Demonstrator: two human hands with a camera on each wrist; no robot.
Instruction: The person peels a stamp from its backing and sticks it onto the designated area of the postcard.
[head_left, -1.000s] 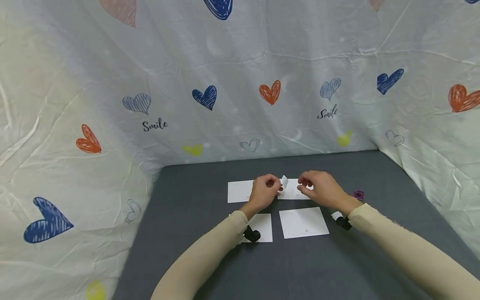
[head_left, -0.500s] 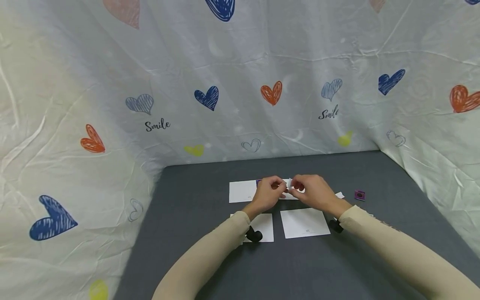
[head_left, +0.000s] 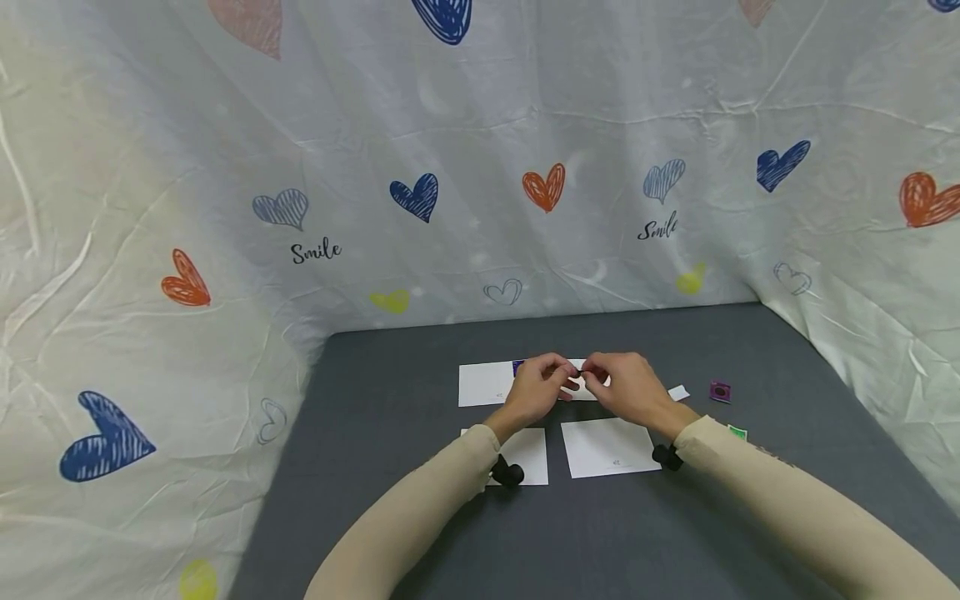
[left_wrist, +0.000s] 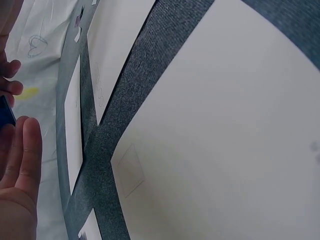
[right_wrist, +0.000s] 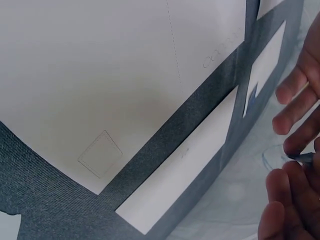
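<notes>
My left hand [head_left: 536, 385] and right hand [head_left: 628, 387] meet fingertip to fingertip over the back row of white sheets. Between them they pinch a small flat dark-blue piece [left_wrist: 6, 113], stamp-like in size; only a thin edge of the piece [right_wrist: 302, 158] shows in the right wrist view. Behind the fingers lies a white sheet [head_left: 583, 393], mostly covered by the hands. To its left is another white sheet [head_left: 483, 386], with a small purple-blue patch [head_left: 517, 365] at its upper right. A sheet in the left wrist view has a small printed square outline.
Two more white sheets lie nearer: one on the left [head_left: 531, 458], partly under the left wrist, and one on the right [head_left: 609, 450]. Right of the hands are a white scrap [head_left: 678, 392], a purple square [head_left: 720, 392] and a green piece [head_left: 738, 432] by the sleeve.
The right hand has moved left to meet the left hand, which shifted slightly right. The pale piece that stood up at the fingers now shows as a thin dark edge.
</notes>
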